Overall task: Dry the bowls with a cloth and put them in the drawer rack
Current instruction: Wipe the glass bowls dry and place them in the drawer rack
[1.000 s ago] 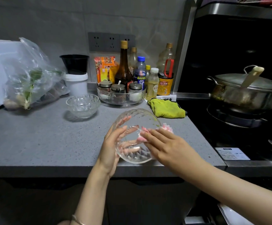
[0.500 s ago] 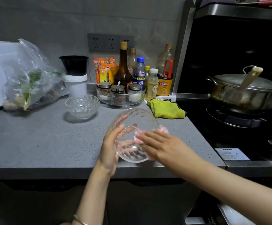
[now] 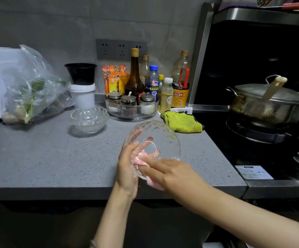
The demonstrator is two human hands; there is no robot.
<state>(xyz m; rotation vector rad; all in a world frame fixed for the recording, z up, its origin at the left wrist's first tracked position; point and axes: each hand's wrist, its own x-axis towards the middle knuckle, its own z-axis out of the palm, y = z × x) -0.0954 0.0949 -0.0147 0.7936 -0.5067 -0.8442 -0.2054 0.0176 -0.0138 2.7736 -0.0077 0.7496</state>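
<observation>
I hold a clear cut-glass bowl (image 3: 161, 135) on its side above the counter's front edge. My left hand (image 3: 127, 169) grips its left rim, with the fingers showing through the glass. My right hand (image 3: 168, 173) presses a pink cloth (image 3: 145, 162) against the bowl's lower side near its base. A second clear glass bowl (image 3: 89, 119) stands upright on the grey counter (image 3: 46, 158), farther back and to the left. No drawer rack is in view.
Bottles and a glass tray of spice jars (image 3: 131, 108) stand at the back. A yellow-green cloth (image 3: 182, 121) lies by the stove, where a lidded steel pot (image 3: 268, 104) sits. A plastic bag of vegetables (image 3: 32, 90) and a white tub (image 3: 82, 94) are at the left.
My right hand has slid the pink cloth from the bowl's right side down and left toward its base. The bowl has turned a little in my left hand.
</observation>
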